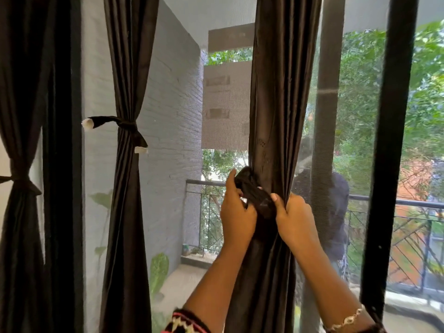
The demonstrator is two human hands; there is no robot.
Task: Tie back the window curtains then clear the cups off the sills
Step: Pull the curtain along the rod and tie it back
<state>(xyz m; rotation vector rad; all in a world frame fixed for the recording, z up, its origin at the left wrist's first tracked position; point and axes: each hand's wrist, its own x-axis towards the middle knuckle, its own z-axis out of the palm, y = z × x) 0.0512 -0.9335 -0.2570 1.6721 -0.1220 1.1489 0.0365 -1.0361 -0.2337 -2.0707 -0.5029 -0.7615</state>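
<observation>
Dark gathered curtain (276,116), black tie-back (254,195) around it, left hand (236,212) and right hand (294,218) both gripping the tie

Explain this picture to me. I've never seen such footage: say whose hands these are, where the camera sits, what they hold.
No machine here. A person wears one wide camera on the head, so you see their own left hand and right hand reaching forward. Both grip a dark tie wrapped round the gathered curtain at a window. The middle curtain and left curtain are already tied back. No cups show.
</observation>
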